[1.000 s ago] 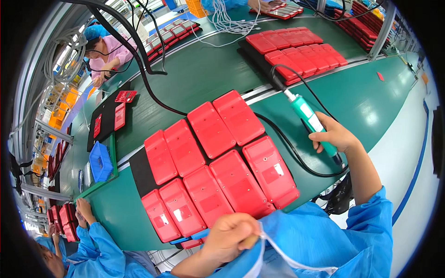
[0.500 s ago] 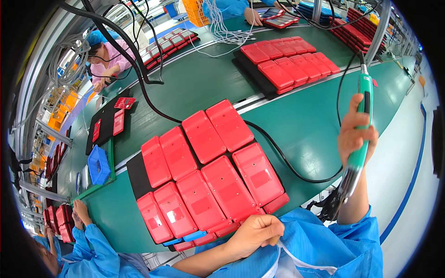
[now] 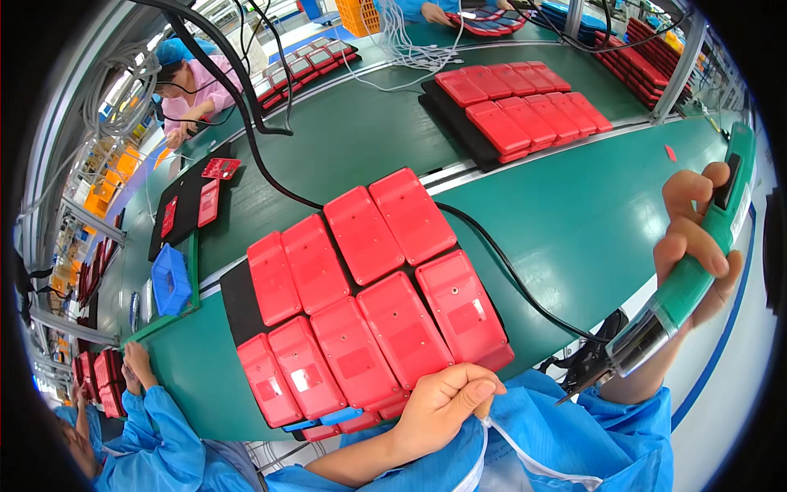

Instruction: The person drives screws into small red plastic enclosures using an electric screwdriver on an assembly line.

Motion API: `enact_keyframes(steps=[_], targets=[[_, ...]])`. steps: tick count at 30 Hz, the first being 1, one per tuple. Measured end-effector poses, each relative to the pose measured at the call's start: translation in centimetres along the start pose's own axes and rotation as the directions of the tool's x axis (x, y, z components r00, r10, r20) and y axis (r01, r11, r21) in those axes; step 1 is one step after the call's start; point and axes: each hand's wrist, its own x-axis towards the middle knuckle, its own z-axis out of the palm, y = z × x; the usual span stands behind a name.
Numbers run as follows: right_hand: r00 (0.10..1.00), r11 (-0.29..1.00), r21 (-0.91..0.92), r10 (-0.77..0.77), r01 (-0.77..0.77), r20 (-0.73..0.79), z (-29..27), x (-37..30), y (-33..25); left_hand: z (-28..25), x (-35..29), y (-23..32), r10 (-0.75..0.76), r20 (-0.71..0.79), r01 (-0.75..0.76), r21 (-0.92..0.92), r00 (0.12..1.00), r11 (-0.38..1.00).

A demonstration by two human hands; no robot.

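Observation:
In my right hand (image 3: 698,246) is a green electric screwdriver (image 3: 687,291), raised past the bench's right edge and tilted, its metal nose and bit pointing down toward my blue sleeve. My fingers wrap around its body. My left hand (image 3: 443,414) is closed in a pinch at the near edge of a stack of red plastic device housings (image 3: 395,316); whatever lies between thumb and fingers is hidden. The housings lie back side up in rows on a black mat (image 3: 239,303), with small screw holes visible. Bits of blue show under the nearest ones.
A black cable (image 3: 516,279) crosses the green bench (image 3: 566,230). More red housings (image 3: 512,115) lie at the back. A blue bin (image 3: 170,279) and a black mat with red parts (image 3: 209,205) are at left. Co-workers sit at left and far side.
My right hand has moved right with the screwdriver, which now leans more. My left hand stays about where it was. At the far side, a co-worker has lifted and tilted red housings.

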Motion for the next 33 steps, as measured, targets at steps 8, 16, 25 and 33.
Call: enact_keyframes(steps=[8,16,25,33], targets=[[0.970,0.923,-0.336,-0.226,0.185,-0.086,0.3,-0.9,4.0,-0.7,0.1,0.3,0.280,0.012,-0.238,0.558,0.960,0.795],[0.956,0.790,-0.571,-0.291,0.221,-0.032,3.7,-1.9,5.2,-0.4,0.4,-0.3,0.399,0.032,-0.317,0.666,0.917,0.675],[0.960,0.774,-0.610,-0.269,0.172,-0.070,4.0,-2.5,5.8,-0.3,0.1,-0.8,0.438,-0.023,-0.304,0.687,0.899,0.660],[0.959,0.757,-0.632,-0.272,0.165,-0.076,4.2,-2.5,5.7,-0.2,0.1,-0.7,0.445,-0.016,-0.314,0.686,0.895,0.656]])
